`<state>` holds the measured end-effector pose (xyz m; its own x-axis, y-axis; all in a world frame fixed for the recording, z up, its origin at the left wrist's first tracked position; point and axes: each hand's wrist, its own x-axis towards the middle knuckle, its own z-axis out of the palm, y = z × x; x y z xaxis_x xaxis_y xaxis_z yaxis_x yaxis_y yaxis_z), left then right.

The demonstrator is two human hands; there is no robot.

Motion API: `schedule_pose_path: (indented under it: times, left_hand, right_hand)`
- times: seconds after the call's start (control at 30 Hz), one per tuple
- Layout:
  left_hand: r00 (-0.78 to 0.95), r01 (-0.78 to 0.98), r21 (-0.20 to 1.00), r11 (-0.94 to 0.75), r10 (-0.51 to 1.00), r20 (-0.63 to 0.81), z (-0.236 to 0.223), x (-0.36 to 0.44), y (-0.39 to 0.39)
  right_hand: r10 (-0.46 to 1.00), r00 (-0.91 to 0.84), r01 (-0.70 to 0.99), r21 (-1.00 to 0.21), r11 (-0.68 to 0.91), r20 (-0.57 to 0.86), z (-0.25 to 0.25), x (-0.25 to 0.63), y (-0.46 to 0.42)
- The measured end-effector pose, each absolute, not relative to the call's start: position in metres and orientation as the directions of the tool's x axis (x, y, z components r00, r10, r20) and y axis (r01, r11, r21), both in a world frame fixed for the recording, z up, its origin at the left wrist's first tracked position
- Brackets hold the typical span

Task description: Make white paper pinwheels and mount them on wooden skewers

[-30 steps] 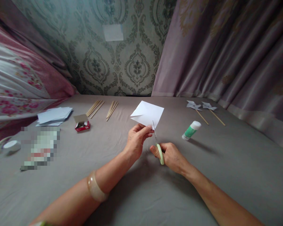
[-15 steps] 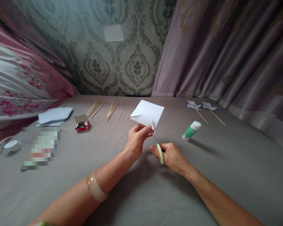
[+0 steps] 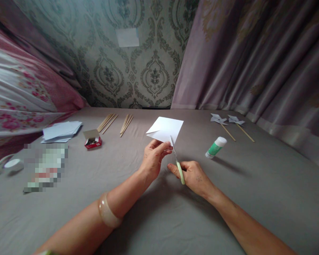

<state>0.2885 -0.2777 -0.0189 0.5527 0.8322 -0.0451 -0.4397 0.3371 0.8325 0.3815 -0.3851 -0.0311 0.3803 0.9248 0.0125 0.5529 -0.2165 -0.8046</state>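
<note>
A white square of paper [image 3: 166,128] is pinched by its near edge between the thumb and fingers of my left hand [image 3: 156,156]. One slit shows at the paper's left corner. My right hand [image 3: 193,176] is closed around the pale green handles of a pair of scissors [image 3: 179,171]. Their blades lie on the paper's near corner, just right of my left thumb, with the tip pointing toward the paper's middle. My left fingers beneath the sheet are partly hidden.
To the right stands a tilted glue stick [image 3: 216,147], with two paper pinwheels on sticks [image 3: 218,119] behind it. Wooden sticks [image 3: 127,124], an open red box [image 3: 93,141] and a stack of paper [image 3: 61,131] lie left. A blurred packet [image 3: 46,166] is nearer.
The paper's far edge has tipped slightly lower, and the scissor blades have shifted a little to the left. Both hands keep their holds.
</note>
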Motion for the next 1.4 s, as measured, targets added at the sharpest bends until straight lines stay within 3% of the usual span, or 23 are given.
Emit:
schedule_pose_path:
  times: [0.8,1.4]
  left_hand:
    - [0.586,-0.463,0.829,0.312,0.810,0.022,-0.0224,0.2874,-0.2775]
    - [0.607,-0.470,0.816,0.336,0.794,0.023,-0.0263,0.2885,-0.2808]
  right_hand:
    - [0.915,0.394,0.476,-0.834,-0.281,-0.084,-0.0319,0.3818,-0.3846]
    - [0.916,0.398,0.476,-0.843,-0.251,-0.047,-0.0294,0.3815,-0.3848]
